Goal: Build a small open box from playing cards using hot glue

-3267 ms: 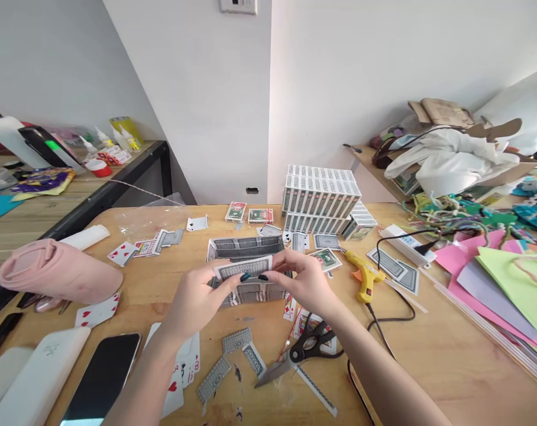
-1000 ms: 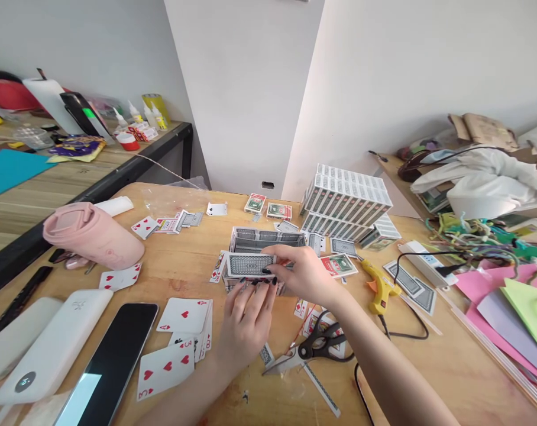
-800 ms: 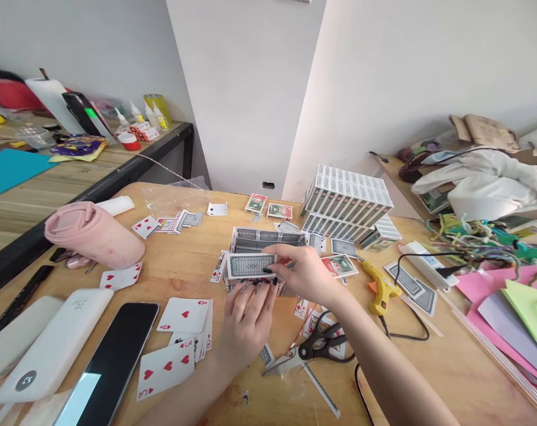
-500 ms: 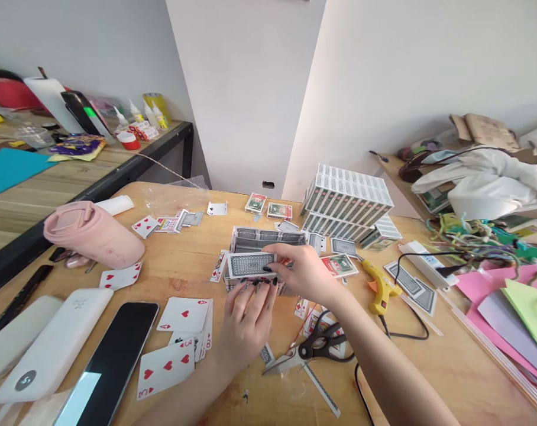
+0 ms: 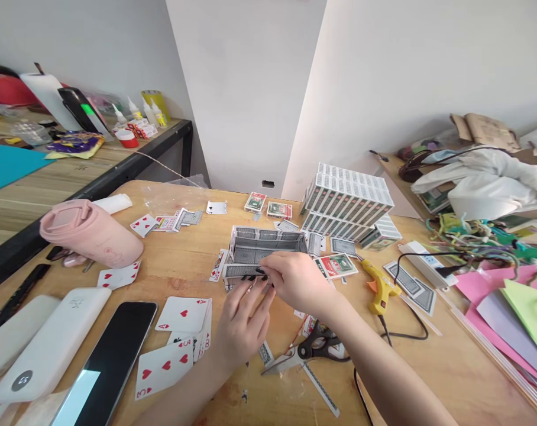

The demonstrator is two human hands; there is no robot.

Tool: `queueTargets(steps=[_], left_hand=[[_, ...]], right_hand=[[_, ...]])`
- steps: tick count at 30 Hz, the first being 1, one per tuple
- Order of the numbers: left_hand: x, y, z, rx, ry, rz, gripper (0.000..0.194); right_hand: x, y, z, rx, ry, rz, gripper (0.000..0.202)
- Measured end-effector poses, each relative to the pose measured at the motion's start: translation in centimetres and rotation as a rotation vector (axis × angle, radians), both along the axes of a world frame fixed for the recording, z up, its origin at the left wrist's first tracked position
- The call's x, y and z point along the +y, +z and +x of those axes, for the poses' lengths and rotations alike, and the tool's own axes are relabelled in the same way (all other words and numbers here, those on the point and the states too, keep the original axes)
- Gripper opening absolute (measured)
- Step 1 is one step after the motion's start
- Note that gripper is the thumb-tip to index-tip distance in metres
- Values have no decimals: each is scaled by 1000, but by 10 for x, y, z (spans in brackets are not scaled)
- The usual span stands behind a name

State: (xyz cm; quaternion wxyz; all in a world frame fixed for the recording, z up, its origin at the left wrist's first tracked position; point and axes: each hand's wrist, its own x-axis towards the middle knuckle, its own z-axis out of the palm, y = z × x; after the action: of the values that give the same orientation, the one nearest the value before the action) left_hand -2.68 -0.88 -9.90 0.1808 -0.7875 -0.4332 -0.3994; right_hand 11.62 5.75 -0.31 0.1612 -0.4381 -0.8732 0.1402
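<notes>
An open-topped box made of playing cards [image 5: 246, 255], with patterned grey card backs lining its inside, sits at the middle of the wooden table. My right hand [image 5: 297, 283] pinches a playing card [image 5: 238, 271], which lies lengthwise along the box's near wall, back side up. My left hand [image 5: 246, 316] is bent against the outside of that same wall, fingertips at its upper edge and close to the right hand's fingers. Its thumb is hidden. The right hand covers the box's near right part.
Scissors [image 5: 310, 349] and card scraps lie close in front. A yellow glue gun [image 5: 381, 287] with its cord is at the right. Stacked card packs [image 5: 346, 198] stand behind. A pink tumbler [image 5: 91, 234], a phone [image 5: 111, 361] and loose cards [image 5: 184, 313] occupy the left.
The right hand has lowered the card from a raised, tilted position down onto the box's near wall, so more of the box's inside shows. The left hand stays at that wall.
</notes>
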Motion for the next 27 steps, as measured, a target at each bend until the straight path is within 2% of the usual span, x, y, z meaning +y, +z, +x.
queueTargets(steps=[4, 7, 11, 13, 20, 27], left_hand=[[7, 5, -11, -199, 144, 119, 63], [15, 6, -20, -313, 163, 72, 75], [19, 3, -28, -390, 91, -141, 68], [20, 2, -29, -380, 75, -189, 60], [23, -1, -31, -334, 102, -100, 52], [24, -7, -39, -441, 11, -195, 46]], right_hand=[[-3, 3, -1, -145, -27, 54, 23], [-5, 5, -3, -180, -27, 66, 22], [-5, 3, -5, -219, -18, 60, 22], [-6, 2, -5, -225, -23, 58, 22], [-7, -4, -4, -192, -22, 58, 21], [-14, -24, -6, 155, -33, 44, 26]])
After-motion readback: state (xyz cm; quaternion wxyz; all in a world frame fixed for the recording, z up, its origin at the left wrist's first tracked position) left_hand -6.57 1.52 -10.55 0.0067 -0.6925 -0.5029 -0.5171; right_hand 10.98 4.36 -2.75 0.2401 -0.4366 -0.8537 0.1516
